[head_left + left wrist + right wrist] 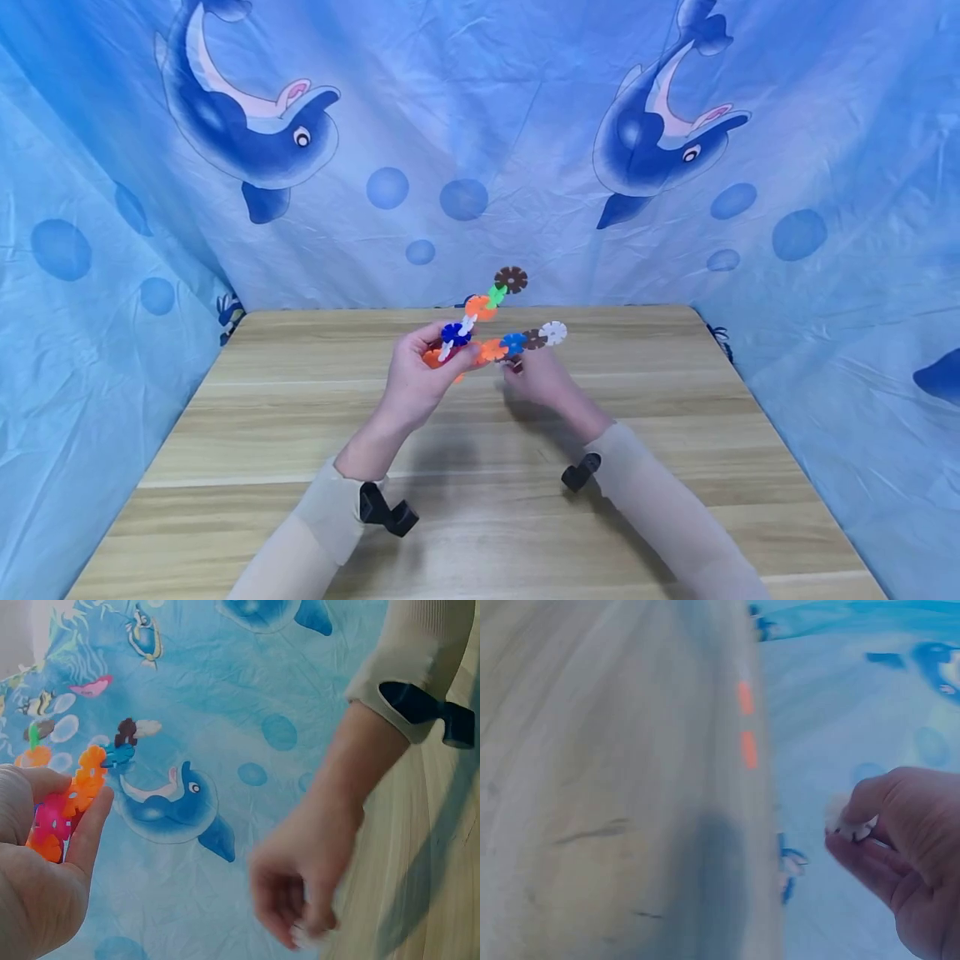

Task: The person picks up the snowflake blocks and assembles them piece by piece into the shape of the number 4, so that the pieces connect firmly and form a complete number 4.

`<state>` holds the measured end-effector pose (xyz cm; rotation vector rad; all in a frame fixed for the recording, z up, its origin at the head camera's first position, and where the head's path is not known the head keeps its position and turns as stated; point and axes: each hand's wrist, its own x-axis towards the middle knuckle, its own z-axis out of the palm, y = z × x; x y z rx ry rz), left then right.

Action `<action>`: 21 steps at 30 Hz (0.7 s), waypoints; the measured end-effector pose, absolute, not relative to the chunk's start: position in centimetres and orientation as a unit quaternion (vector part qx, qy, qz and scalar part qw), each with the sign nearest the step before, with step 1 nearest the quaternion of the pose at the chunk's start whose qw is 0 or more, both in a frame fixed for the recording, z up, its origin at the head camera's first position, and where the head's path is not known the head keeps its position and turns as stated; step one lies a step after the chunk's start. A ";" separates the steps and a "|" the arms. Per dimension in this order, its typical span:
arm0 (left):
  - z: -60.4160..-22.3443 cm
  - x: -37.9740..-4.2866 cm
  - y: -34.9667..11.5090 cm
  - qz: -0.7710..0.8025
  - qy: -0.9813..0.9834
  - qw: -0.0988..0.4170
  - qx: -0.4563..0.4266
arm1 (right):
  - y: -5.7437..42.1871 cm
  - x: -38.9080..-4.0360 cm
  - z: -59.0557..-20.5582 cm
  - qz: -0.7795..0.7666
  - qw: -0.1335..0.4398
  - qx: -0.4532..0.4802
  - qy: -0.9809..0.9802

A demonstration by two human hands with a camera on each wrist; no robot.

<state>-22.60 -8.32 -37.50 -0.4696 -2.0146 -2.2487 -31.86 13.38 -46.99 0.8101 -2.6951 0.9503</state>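
Observation:
My left hand grips a joined structure of notched plastic snowflake discs above the table. One branch rises to a green disc and a brown disc. Another runs rightward through orange, blue and brown to a white end disc. Pink and orange discs sit between the left thumb and fingers in the left wrist view. Between its thumb and fingertips, my right hand pinches a loose white snowflake disc. The left wrist view shows that hand apart from the structure.
A wood-grain table lies beneath both hands. Blue fabric with printed dolphins hangs behind it and along both sides. Two short orange marks appear near the table edge in the right wrist view. Each sleeve carries a black wrist mount.

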 end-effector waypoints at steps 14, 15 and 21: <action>-37.7 -23.0 -7.7 -0.759 -0.632 0.064 -0.143 | 15.1 -27.7 -41.8 0.496 0.248 0.305 -0.774; -37.7 -23.1 -7.7 -0.766 -0.625 0.064 -0.139 | 15.1 -27.4 -41.6 0.503 0.254 0.308 -0.767; -38.0 -23.1 -7.7 -0.757 -0.640 0.073 -0.109 | 15.3 -26.4 -40.6 0.511 0.262 0.327 -0.750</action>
